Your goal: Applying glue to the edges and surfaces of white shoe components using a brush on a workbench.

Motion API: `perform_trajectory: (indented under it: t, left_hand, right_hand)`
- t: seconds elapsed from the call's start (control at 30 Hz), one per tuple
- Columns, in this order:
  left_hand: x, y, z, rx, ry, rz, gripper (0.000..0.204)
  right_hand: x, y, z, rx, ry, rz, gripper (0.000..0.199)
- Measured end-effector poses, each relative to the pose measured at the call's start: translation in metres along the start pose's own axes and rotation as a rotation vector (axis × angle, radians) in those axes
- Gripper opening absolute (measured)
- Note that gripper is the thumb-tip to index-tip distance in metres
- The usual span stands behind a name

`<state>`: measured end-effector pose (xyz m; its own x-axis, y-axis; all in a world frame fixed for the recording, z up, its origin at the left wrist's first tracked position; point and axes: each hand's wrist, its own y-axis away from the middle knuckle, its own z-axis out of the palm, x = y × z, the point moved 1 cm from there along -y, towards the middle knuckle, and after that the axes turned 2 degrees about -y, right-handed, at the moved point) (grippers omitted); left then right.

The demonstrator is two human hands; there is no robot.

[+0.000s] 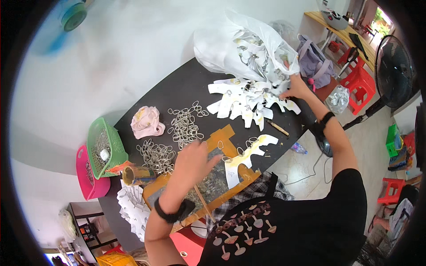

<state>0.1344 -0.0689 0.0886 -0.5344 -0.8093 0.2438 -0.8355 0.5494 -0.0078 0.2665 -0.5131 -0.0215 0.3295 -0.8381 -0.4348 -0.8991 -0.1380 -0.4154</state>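
Observation:
My left hand (193, 162) is over the left part of a worn work board (188, 217), palm down. Its thumb is stretched to the right, apart from the bent fingers, and I see nothing between them. A thin wooden stick (205, 204) lies below it, its upper end near my palm. On the board's right side is a white and yellow cut-out sheet (233, 170) with several metal rings (242, 151) on it. My right hand (295, 86) grips the edge of a white plastic bag (213, 48), its fingers partly behind the plastic. White cut-out pieces (237, 104) spill from the bag.
Piles of metal rings (184, 126) and a pink cloth (147, 122) lie on the dark table (171, 84). Green (108, 146) and pink (82, 170) baskets and a stained cup (140, 175) stand left. A wooden-handled tool (278, 128) lies right; a black fan (395, 71) stands beyond.

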Motion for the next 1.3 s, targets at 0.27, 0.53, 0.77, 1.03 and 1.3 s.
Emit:
perform_trajectory:
  t: [0.27, 0.53, 0.77, 1.03, 1.3]
  left_hand:
    - [0.018, -0.116, 0.046, -0.133, -0.131, 0.185, 0.063]
    - [0.017, -0.164, 0.071, -0.218, -0.275, 0.270, 0.085]
    - [-0.005, -0.204, 0.076, -0.257, -0.158, 0.335, 0.082]
    - [-0.015, -0.224, 0.079, -0.006, -0.391, 0.494, 0.035]
    - [-0.081, -0.207, -0.004, 0.197, -0.633, 0.419, 0.036]
  right_hand:
    - [-0.029, -0.064, 0.023, -0.105, 0.067, 0.296, 0.133]
    - [-0.039, -0.074, 0.058, 0.049, 0.033, 0.445, 0.104]
    - [-0.022, -0.046, 0.028, -0.075, -0.155, 0.302, 0.089]
    - [-0.057, 0.006, -0.036, -0.296, -0.472, 0.402, 0.071]
    - [-0.052, 0.035, -0.036, -0.354, -0.222, 0.147, 0.053]
